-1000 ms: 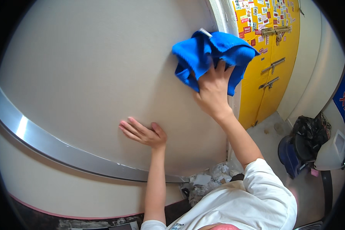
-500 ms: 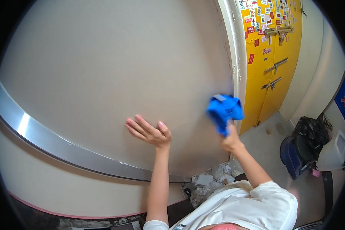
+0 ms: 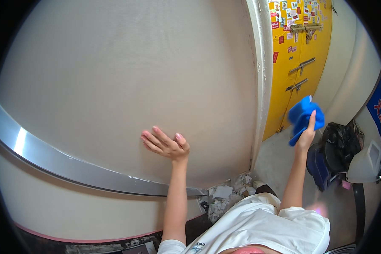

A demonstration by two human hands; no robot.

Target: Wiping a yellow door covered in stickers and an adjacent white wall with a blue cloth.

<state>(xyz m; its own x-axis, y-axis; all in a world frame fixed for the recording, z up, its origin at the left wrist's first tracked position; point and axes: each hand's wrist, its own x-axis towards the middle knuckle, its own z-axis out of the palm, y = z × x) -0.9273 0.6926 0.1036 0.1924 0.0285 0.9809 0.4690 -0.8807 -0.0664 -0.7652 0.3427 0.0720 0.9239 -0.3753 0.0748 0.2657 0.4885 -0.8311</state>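
In my right hand (image 3: 305,137) I grip a folded blue cloth (image 3: 302,116), raised out to the right, apart from the wall panel and in front of the yellow door. The thumb or a finger lies along the cloth; the other fingers are partly hidden. My left hand (image 3: 168,146) is at the pale beige wall panel (image 3: 127,76), fingers spread and holding nothing. Whether its palm presses the panel cannot be made out. A shiny metal strip (image 3: 72,163) curves along the panel's lower edge.
A white frame (image 3: 261,76) edges the panel. Beyond it, a yellow double door (image 3: 290,84) has bolts and many stickers. Crumpled white paper or plastic waste (image 3: 221,199) lies by the panel's lower corner. At right stand a black bag (image 3: 342,137), a dark blue object (image 3: 317,167) and a white plastic container (image 3: 365,163).
My right hand has swung right with the blue cloth, away from the panel's right edge. My left hand stays in nearly the same place.
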